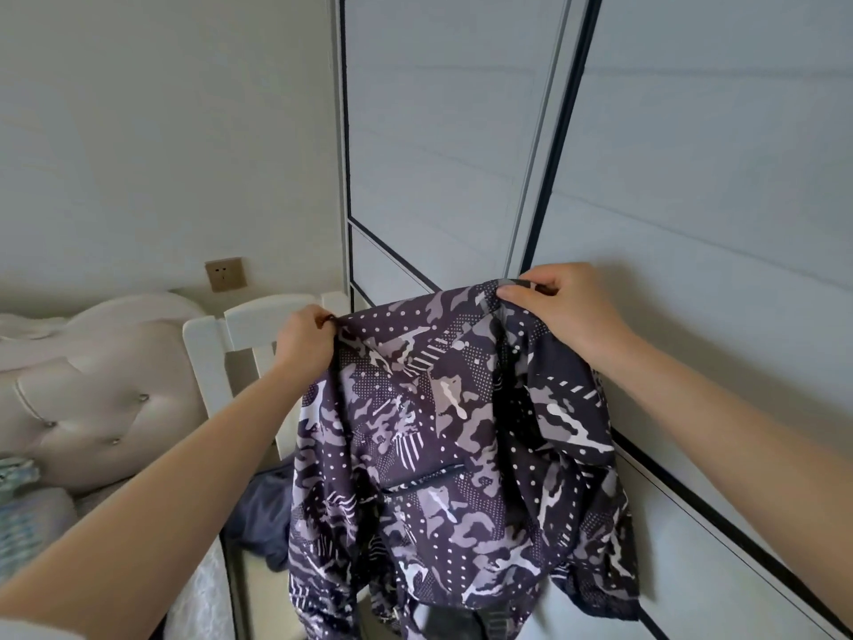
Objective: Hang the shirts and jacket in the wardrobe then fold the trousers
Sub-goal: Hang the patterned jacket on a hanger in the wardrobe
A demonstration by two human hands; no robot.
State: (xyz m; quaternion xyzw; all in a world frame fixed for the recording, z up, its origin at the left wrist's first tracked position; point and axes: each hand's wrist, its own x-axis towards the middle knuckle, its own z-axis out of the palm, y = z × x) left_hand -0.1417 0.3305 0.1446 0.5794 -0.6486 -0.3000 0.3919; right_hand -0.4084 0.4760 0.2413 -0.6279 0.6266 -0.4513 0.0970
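One jacket point(452, 431), two hands point(304, 337) point(561, 307).

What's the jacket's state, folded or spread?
Spread: left hand and right hand pinch the jacket by its top edge, apart; it hangs loose below.

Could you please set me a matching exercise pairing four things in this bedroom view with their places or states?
1 patterned jacket
2 wall socket
3 dark blue garment
4 wardrobe doors

A shut
B above the headboard
C pinched by left hand and right hand
D on the white chair

Pairs: 1-C, 2-B, 3-D, 4-A
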